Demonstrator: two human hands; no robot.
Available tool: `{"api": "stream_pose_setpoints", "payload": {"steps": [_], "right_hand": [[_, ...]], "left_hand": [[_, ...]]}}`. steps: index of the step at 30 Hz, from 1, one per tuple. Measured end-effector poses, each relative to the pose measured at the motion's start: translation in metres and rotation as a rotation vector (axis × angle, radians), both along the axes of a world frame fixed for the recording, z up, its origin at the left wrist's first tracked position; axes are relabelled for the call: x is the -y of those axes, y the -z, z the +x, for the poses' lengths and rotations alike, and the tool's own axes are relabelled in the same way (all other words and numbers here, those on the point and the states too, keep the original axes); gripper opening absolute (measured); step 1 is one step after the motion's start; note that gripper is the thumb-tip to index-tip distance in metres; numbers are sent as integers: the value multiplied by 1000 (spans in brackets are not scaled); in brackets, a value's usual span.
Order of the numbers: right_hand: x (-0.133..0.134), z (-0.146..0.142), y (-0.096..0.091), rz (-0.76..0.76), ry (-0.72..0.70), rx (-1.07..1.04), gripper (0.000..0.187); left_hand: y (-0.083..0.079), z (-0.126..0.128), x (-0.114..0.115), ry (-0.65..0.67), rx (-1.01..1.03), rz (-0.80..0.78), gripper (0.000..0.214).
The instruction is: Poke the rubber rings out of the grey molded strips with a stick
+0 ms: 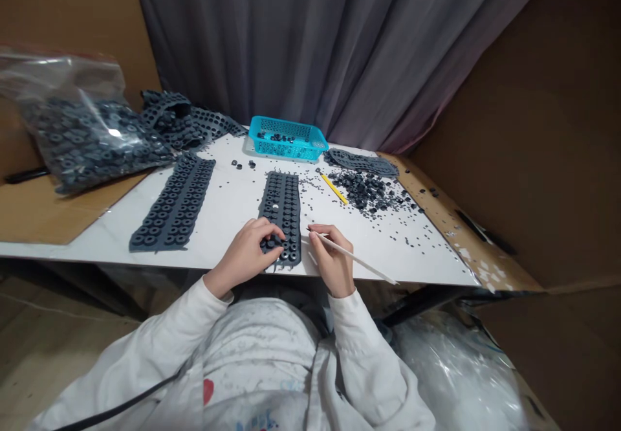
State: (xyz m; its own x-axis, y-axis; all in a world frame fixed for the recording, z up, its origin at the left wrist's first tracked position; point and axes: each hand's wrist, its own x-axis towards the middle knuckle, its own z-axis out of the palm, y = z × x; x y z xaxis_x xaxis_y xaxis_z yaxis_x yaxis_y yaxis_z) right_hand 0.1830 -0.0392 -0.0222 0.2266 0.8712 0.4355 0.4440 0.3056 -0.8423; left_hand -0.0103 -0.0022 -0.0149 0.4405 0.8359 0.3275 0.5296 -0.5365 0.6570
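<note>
A dark grey moulded rubber sheet (291, 224), with rows of round ring-like parts, lies on the table in front of me. My left hand (245, 250) rests over its near left edge, thumb and forefinger curved and apart, with dark parts between them. A small white spot (275, 206) shows on the sheet. Just right of the sheet, my right hand (334, 263) is closed like a pen grip around a thin white stick (369, 266). Its dark tip points toward the sheet; its kind is unclear.
Another ringed sheet (174, 208) lies left, near a bag of grey rings (92, 133) and piled sheets (189, 120). Behind is a blue basket (288, 149). To the right are a yellow-handled tool (334, 188), a heap of black bits (366, 191) and a folded strip (361, 161).
</note>
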Motion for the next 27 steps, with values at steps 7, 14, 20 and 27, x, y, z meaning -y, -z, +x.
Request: {"api": "stream_pose_setpoints", "payload": {"steps": [7, 14, 20, 27], "right_hand": [[-1, -1, 0, -5, -4, -8, 10], [0, -1, 0, -8, -17, -34, 11], [0, -1, 1, -10, -14, -24, 12], [0, -1, 0, -12, -11, -26, 11]], "left_hand": [[2, -1, -1, 15, -14, 19, 15], [3, 0, 11, -10, -196, 311, 19], [6, -2, 17, 0, -209, 414, 19], [7, -2, 17, 1, -106, 456, 21]]}}
